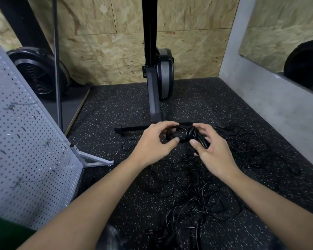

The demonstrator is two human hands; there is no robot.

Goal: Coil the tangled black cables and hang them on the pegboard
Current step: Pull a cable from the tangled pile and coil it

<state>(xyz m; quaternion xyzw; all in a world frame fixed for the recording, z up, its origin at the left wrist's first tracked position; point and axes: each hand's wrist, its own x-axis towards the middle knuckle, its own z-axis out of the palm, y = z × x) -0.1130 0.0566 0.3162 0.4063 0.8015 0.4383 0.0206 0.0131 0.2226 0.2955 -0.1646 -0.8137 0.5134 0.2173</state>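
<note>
Nearest, a loose tangle of black cables [197, 192] sprawls over the speckled floor [116, 112], centre and right, none of it coiled. Just beyond it, both hands hold one small coiled bundle [185, 135] above the floor. The left hand [152, 143] has its fingers curled round the bundle's left loop, thumb underneath. The right hand [211, 150] curls its fingers round the right end, thumb pressed near the turns wound about the middle. By the look of it, the step in hand is tying off this first coil.

The next move seems to call for tucking the tail so the wrap holds, then carrying the bundle left to the grey pegboard [25, 141], which stands close by on its stand. The open left loop looks suited to slipping over a peg, though I cannot tell which marks on the board are hooks. Farther off, a black exercise machine [157, 98] stands against the chipboard wall.
</note>
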